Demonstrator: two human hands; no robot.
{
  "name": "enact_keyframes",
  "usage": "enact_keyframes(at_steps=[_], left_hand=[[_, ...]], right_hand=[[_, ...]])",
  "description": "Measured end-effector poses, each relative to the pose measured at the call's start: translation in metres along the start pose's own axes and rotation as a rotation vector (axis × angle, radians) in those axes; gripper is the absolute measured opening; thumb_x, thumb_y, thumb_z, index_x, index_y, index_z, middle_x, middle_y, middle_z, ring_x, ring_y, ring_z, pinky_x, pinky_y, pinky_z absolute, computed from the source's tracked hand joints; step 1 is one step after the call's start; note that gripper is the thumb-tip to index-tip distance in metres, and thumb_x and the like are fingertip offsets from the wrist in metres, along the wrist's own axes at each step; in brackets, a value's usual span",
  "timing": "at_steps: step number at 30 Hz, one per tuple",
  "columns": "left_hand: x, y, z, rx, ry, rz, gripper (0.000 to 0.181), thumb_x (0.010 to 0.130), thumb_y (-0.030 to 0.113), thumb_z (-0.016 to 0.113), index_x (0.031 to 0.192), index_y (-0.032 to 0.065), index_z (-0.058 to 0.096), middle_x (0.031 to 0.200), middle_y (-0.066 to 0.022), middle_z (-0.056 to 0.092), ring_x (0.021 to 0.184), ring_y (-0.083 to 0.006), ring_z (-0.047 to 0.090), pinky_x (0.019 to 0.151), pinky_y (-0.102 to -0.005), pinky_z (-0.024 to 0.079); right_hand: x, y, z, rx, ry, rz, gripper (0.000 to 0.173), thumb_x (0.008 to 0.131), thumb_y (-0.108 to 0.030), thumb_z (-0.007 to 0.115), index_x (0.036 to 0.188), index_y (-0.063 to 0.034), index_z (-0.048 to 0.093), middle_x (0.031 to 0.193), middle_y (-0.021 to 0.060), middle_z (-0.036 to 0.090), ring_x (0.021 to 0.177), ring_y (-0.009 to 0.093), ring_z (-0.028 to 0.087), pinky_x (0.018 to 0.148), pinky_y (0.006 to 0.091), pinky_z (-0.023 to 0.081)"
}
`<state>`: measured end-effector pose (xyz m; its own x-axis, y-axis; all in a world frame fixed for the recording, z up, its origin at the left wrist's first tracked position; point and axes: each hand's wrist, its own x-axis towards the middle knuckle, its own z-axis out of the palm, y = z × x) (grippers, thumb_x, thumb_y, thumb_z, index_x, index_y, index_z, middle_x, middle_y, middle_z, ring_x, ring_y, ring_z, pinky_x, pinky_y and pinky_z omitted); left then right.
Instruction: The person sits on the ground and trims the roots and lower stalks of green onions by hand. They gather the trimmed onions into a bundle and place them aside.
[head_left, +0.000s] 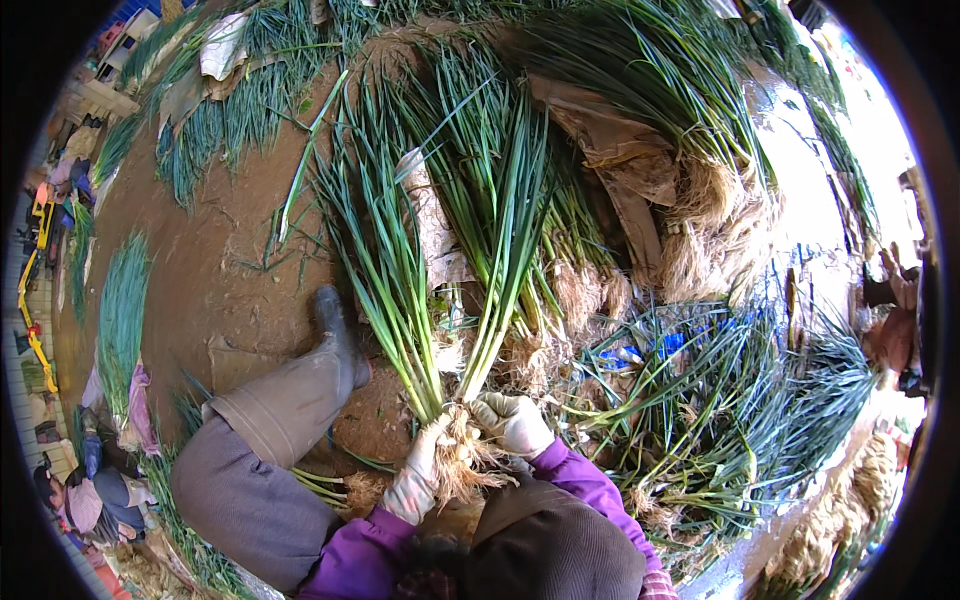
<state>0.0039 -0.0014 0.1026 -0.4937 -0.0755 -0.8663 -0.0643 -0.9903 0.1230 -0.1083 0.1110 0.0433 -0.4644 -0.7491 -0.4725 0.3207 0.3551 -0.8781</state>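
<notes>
Between my knees I hold green onions by their root ends, in two parts that spread apart in a V. My left hand (420, 469), in a pale glove, is closed around the base of the left bunch of green onions (412, 352). My right hand (514, 424), gloved too, is closed at the base of the smaller right bunch of green onions (499, 322). Tangled pale roots (461, 457) hang between the two hands. Just beyond lie more green onions (469, 172) on the ground, with a torn brown sheet (435, 225) among them.
At the upper right, a big heap of green onions (645, 67) lies over brown sheeting (611, 150). Loose green onions (697, 420) cover the ground at right. My rubber boot (334, 330) rests on bare soil (217, 255). People (97, 495) sit at the far left.
</notes>
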Motion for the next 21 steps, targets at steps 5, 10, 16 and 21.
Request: enact_keyframes(at_steps=[5, 10, 16, 21], left_hand=[[0.012, -0.010, 0.000, -0.039, 0.088, 0.033, 0.020, 0.089, 0.028, 0.062, 0.095, 0.0090, 0.065, 0.076, -0.0013, 0.065, 0.057, -0.0127, 0.059, 0.047, -0.0234, 0.048], [0.015, -0.007, 0.001, 0.018, 0.077, -0.014, 0.020, 0.090, 0.030, 0.062, 0.093, 0.0097, 0.065, 0.071, -0.0029, 0.064, 0.051, -0.0125, 0.057, 0.042, -0.0237, 0.046], [0.020, -0.008, 0.002, -0.030, 0.136, -0.018, 0.016, 0.089, 0.027, 0.064, 0.089, 0.0115, 0.063, 0.068, 0.0003, 0.060, 0.053, -0.0137, 0.057, 0.045, -0.0247, 0.048], [0.030, -0.014, -0.016, 0.043, 0.076, -0.009, 0.018, 0.091, 0.027, 0.061, 0.079, 0.0133, 0.058, 0.063, 0.0007, 0.057, 0.052, -0.0141, 0.057, 0.045, -0.0262, 0.047]], right_hand=[[-0.019, -0.032, -0.012, -0.187, 0.071, -0.280, 0.014, 0.087, -0.014, 0.065, 0.079, -0.0037, 0.067, 0.062, 0.0108, 0.064, 0.050, 0.011, 0.057, 0.050, 0.0268, 0.047], [-0.005, -0.043, -0.033, 0.281, 0.315, 0.068, 0.020, 0.094, -0.008, 0.055, 0.112, -0.0037, 0.064, 0.086, 0.0029, 0.064, 0.068, 0.007, 0.060, 0.057, 0.0195, 0.050], [0.010, 0.007, -0.005, 0.167, -0.001, 0.040, 0.052, 0.090, -0.012, 0.065, 0.137, -0.0080, 0.045, 0.095, 0.0033, 0.066, 0.080, 0.008, 0.058, 0.072, 0.0224, 0.049], [0.017, 0.023, -0.005, 0.169, -0.181, 0.109, 0.045, 0.091, -0.009, 0.062, 0.133, -0.0043, 0.047, 0.086, 0.0011, 0.063, 0.069, 0.008, 0.058, 0.063, 0.0229, 0.050]])
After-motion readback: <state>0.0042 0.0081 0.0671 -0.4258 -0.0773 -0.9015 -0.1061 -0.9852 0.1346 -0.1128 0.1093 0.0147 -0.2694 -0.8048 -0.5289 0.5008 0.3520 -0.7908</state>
